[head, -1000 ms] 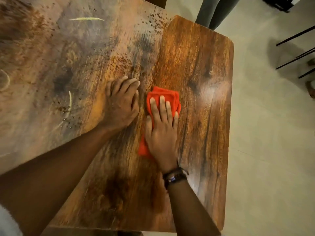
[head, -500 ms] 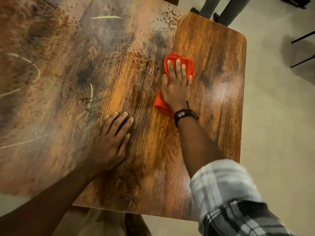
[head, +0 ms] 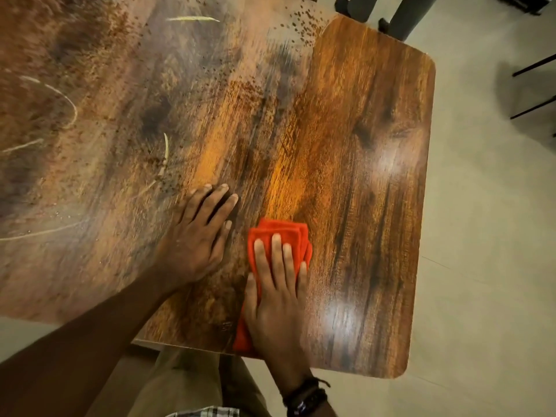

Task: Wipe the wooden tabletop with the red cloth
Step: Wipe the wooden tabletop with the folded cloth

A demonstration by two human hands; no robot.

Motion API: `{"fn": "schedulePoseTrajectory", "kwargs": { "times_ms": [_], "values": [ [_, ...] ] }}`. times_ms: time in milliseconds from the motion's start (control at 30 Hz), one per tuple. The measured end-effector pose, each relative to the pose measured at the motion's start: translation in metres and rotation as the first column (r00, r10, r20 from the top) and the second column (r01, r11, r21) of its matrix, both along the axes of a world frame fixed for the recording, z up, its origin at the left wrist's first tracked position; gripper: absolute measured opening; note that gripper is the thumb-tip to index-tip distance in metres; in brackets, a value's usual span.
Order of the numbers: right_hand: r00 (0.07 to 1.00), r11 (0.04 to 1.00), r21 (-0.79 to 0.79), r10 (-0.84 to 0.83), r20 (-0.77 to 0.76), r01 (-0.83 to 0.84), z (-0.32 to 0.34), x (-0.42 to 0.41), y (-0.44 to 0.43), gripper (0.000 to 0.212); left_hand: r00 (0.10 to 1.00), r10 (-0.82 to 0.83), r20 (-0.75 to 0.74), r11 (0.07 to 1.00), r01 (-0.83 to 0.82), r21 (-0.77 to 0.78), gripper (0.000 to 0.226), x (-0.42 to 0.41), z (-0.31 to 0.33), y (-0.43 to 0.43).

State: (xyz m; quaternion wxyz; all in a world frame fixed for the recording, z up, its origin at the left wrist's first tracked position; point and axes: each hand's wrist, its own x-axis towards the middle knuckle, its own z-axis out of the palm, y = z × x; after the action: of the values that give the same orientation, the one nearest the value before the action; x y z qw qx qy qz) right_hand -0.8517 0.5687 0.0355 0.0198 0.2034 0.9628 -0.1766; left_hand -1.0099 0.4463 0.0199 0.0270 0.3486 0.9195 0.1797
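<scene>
The folded red cloth (head: 278,234) lies on the wooden tabletop (head: 361,152) close to the near edge. My right hand (head: 275,296) presses flat on the cloth with straight fingers, covering most of it. My left hand (head: 198,236) rests flat on the bare wood just left of the cloth, fingers spread. The right part of the tabletop looks glossy and dark orange. The left part looks dull, with pale streaks (head: 60,97) and brown specks (head: 301,22).
The table's right edge (head: 421,206) borders a pale tiled floor (head: 487,266). A person's legs (head: 403,16) stand past the far right corner. Thin black chair legs (head: 535,85) show at the right edge of view.
My right hand has dragged the cloth from the far middle of the table back toward the near edge. My left hand stays flat on the wood.
</scene>
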Motion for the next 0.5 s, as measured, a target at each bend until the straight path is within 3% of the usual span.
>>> {"fn": "schedulePoseTrajectory", "kwargs": {
  "times_ms": [167,400,500],
  "values": [
    [0.999,0.999,0.028,0.031,-0.008,-0.031,-0.002,-0.016,0.015,0.058,1.0,-0.005,-0.003,1.0,0.005,-0.005,0.053,-0.001,0.0,-0.001],
    [0.991,0.993,-0.002,-0.117,-0.059,0.117,-0.006,-0.129,0.075,0.058,1.0,-0.012,0.014,1.0,0.012,-0.007,0.053,0.0,-0.002,-0.004],
    [0.986,0.988,0.005,-0.157,-0.056,0.157,-0.008,-0.136,0.069,0.056,1.0,-0.019,0.011,1.0,0.019,0.004,0.052,-0.001,-0.002,-0.006]
  ]
}}
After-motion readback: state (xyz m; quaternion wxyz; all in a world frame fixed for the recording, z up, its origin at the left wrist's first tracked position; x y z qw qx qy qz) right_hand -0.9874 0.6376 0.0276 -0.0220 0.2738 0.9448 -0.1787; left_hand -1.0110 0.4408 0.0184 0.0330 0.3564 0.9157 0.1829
